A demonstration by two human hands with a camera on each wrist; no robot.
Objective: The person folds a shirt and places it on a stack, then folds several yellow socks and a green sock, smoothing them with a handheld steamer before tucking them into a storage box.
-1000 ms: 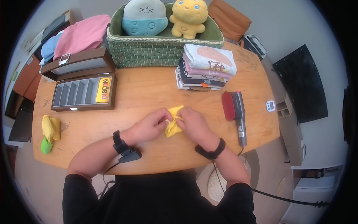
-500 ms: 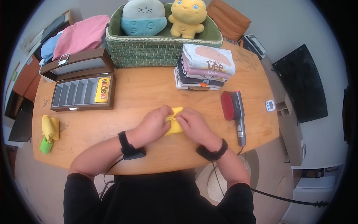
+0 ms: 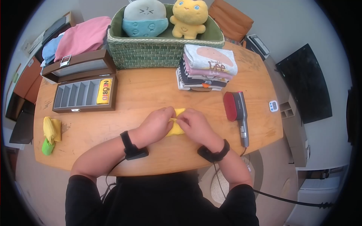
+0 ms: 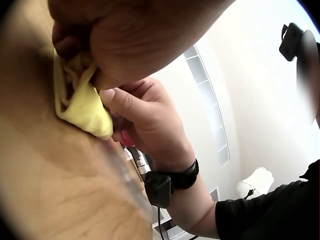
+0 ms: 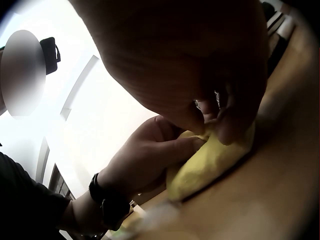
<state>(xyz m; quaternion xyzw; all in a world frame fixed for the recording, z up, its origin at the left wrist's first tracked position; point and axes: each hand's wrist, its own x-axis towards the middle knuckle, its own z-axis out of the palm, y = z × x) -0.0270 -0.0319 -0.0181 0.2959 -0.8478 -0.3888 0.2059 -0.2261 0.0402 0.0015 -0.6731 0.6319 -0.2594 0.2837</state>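
Note:
Low over the table's front part, a folded yellow sock (image 3: 176,131) lies between my two hands. My left hand (image 3: 154,124) pinches its edge with curled fingers and thumb. From the other side, my right hand (image 3: 197,126) pinches the sock with thumb and fingers. In the left wrist view an open fold shows along the sock (image 4: 89,114), with the right thumb at its edge. The right wrist view shows the sock's smooth side (image 5: 207,165) close over the wood. Much of the sock is covered by the hands in the head view.
A brown compartment box (image 3: 83,109) with its lid up holds a rolled yellow "NEOBIO" sock (image 3: 104,91). Yellow and green socks (image 3: 49,135) lie left. Behind are a green basket (image 3: 151,54) of plush toys and folded shirts (image 3: 207,69). A hot brush (image 3: 241,116) and timer (image 3: 273,106) are right.
The left hand has shifted slightly right and closer to the right hand, and its wrist has turned. Less of the yellow sock shows between the hands than before.

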